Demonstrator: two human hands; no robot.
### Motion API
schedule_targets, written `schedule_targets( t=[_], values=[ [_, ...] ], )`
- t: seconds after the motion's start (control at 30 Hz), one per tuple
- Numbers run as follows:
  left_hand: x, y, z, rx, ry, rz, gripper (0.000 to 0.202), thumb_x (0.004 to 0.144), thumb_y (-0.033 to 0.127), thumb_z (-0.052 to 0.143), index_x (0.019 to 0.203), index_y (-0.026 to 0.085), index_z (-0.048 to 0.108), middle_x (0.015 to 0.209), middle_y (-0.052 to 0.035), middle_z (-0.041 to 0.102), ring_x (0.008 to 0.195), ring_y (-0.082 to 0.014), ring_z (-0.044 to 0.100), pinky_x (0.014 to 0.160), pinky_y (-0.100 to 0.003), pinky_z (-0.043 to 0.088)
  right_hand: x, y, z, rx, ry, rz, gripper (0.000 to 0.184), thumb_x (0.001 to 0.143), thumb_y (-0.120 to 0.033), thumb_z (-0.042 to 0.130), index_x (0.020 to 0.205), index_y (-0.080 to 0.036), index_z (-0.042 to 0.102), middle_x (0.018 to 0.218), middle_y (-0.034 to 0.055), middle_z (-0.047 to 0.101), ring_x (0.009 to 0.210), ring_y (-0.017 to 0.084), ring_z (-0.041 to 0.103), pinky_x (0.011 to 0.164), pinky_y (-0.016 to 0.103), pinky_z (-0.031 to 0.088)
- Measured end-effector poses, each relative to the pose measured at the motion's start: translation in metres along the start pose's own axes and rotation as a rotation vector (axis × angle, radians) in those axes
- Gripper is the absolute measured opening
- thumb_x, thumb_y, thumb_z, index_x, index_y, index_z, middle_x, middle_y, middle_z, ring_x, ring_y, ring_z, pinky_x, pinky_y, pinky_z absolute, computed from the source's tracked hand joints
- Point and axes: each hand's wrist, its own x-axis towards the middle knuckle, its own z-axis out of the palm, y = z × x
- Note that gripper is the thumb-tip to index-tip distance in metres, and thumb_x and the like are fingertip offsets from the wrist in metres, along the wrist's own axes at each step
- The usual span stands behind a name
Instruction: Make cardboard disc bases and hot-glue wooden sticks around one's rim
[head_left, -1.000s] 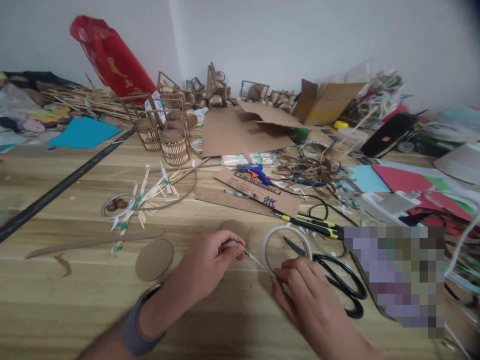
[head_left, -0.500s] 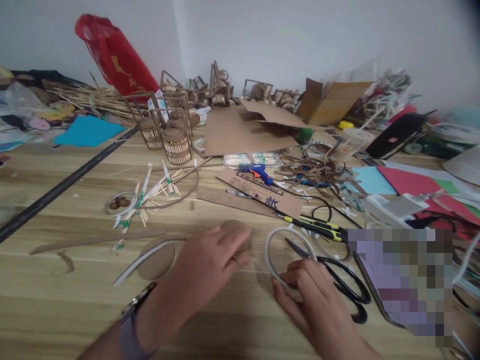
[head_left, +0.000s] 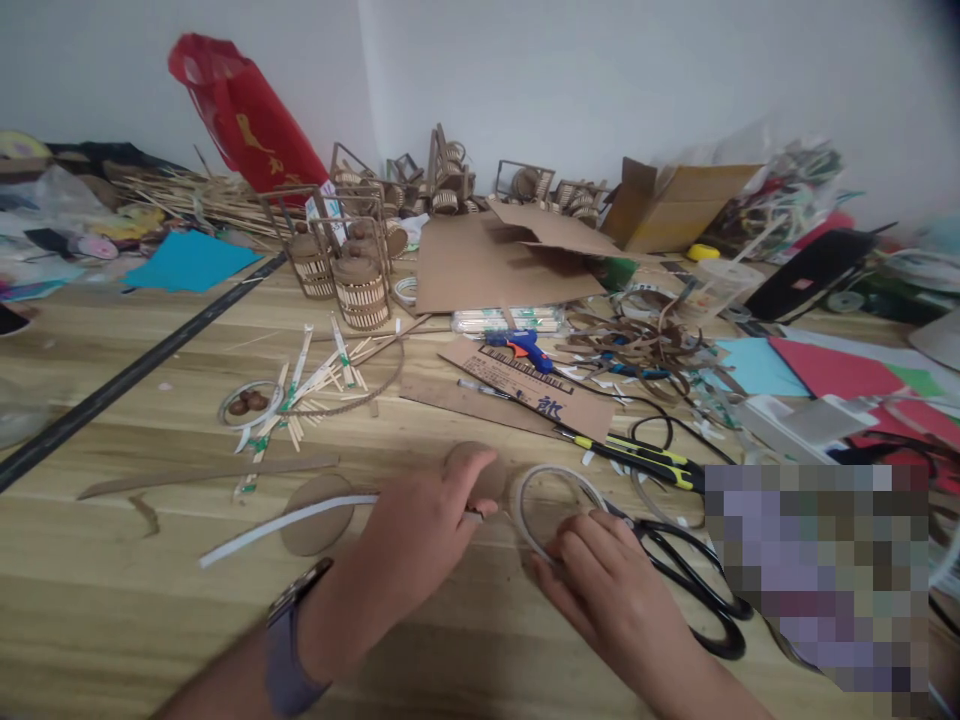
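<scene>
White strip (head_left: pixel 259 533) — pinched in the left hand (head_left: pixel 420 520); pale ring (head_left: pixel 520 505) — clasped in the right hand (head_left: pixel 604 570).

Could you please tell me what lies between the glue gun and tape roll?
In the head view, printed cardboard and the tip of a black-yellow tool lie between glue gun and tape roll.

We see pale walls (head_left: pixel 600 80) meeting at a corner (head_left: pixel 369 80) behind the wooden table (head_left: pixel 135 640), a dark strip (head_left: pixel 142 370) running across its grained top, and soft, dull light lying over it.
</scene>
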Motion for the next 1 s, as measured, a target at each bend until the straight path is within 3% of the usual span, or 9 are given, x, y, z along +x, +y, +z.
schedule_targets(
  t=[0.17, 0.3, 0.43, 0.53, 0.6, 0.7, 0.8, 0.9, 1.0],
  values=[
    [-0.001, 0.007, 0.006, 0.074, -0.142, -0.019, 0.056, 0.090, 0.012, 0.050, 0.143, 0.021, 0.036, 0.092, -0.0082, 0.073, 0.079, -0.0259, 0.070, 0.066, -0.033, 0.051, 0.016, -0.004, -0.006, 0.155, -0.065, 0.117, 0.026, 0.093, -0.044, 0.051, 0.083, -0.021, 0.058, 0.075, 0.0032, 0.061, 0.071, 0.021, 0.057, 0.069, 0.034, 0.042],
    [-0.006, 0.006, 0.016, 0.074, -0.183, 0.060, 0.068, 0.086, 0.006, 0.049, 0.149, 0.018, 0.023, 0.088, -0.0096, 0.073, 0.076, -0.0262, 0.070, 0.064, -0.033, 0.052, 0.035, -0.019, -0.014, 0.446, -0.122, 0.222, 0.013, 0.093, -0.031, 0.053, 0.088, -0.022, 0.061, 0.074, 0.0016, 0.063, 0.069, 0.019, 0.058, 0.063, 0.029, 0.042],
    [-0.008, 0.002, 0.022, 0.048, 0.116, 0.248, 0.059, 0.088, 0.005, 0.045, 0.144, 0.015, 0.030, 0.109, -0.0140, 0.069, 0.097, -0.0257, 0.067, 0.079, -0.037, 0.054, 0.047, -0.022, -0.011, 0.625, -0.189, 0.400, 0.021, 0.089, -0.021, 0.047, 0.071, -0.021, 0.057, 0.062, -0.0015, 0.059, 0.059, 0.014, 0.053, 0.056, 0.025, 0.039],
    [-0.008, 0.003, 0.017, 0.034, 0.448, 0.433, 0.042, 0.092, 0.012, 0.049, 0.133, 0.012, 0.043, 0.129, -0.0168, 0.059, 0.126, -0.0301, 0.049, 0.101, -0.046, 0.044, 0.054, -0.011, -0.005, 0.728, -0.148, 0.607, 0.031, 0.090, -0.038, 0.045, 0.064, -0.022, 0.050, 0.057, -0.0023, 0.050, 0.054, 0.014, 0.046, 0.050, 0.024, 0.036],
    [-0.009, 0.006, 0.012, -0.081, 0.518, 0.473, 0.030, 0.093, 0.017, 0.052, 0.123, 0.014, 0.052, 0.120, -0.0134, 0.063, 0.120, -0.0281, 0.052, 0.101, -0.044, 0.043, 0.059, -0.002, -0.002, 0.818, -0.121, 0.702, 0.037, 0.089, -0.048, 0.045, 0.063, -0.022, 0.049, 0.056, -0.0026, 0.047, 0.054, 0.013, 0.044, 0.050, 0.024, 0.037],
    [-0.008, 0.006, 0.009, -0.495, 0.314, 0.221, 0.020, 0.094, 0.031, 0.052, 0.102, 0.016, 0.062, 0.090, -0.0068, 0.069, 0.086, -0.0205, 0.063, 0.077, -0.033, 0.051, 0.066, 0.006, -0.002, 0.880, -0.108, 0.745, 0.040, 0.086, -0.053, 0.045, 0.063, -0.021, 0.051, 0.056, -0.0023, 0.047, 0.053, 0.013, 0.043, 0.050, 0.024, 0.037],
    [-0.001, -0.001, 0.009, -0.950, 0.086, -0.188, 0.037, 0.091, 0.050, 0.050, 0.100, 0.016, 0.062, 0.072, -0.0022, 0.064, 0.059, -0.0142, 0.056, 0.051, -0.024, 0.043, 0.068, 0.009, -0.005, 0.898, -0.130, 0.727, 0.040, 0.085, -0.053, 0.047, 0.060, -0.022, 0.049, 0.054, -0.0031, 0.044, 0.050, 0.012, 0.040, 0.047, 0.024, 0.034],
    [0.007, -0.012, 0.005, -1.219, 0.200, -0.381, 0.049, 0.084, 0.058, 0.055, 0.107, 0.016, 0.061, 0.063, 0.0027, 0.058, 0.048, -0.0094, 0.045, 0.043, -0.019, 0.032, 0.063, 0.015, -0.010, 0.905, -0.171, 0.716, 0.038, 0.084, -0.051, 0.051, 0.060, -0.022, 0.048, 0.054, -0.0045, 0.041, 0.050, 0.011, 0.038, 0.046, 0.023, 0.032],
    [0.011, -0.024, -0.004, -1.287, 0.354, -0.398, 0.047, 0.081, 0.058, 0.060, 0.099, 0.015, 0.065, 0.058, 0.0048, 0.052, 0.046, -0.0071, 0.040, 0.042, -0.018, 0.028, 0.053, 0.027, -0.019, 0.865, -0.162, 0.750, 0.037, 0.082, -0.050, 0.055, 0.061, -0.021, 0.051, 0.054, -0.0050, 0.040, 0.051, 0.011, 0.037, 0.046, 0.022, 0.032]
  ],
)
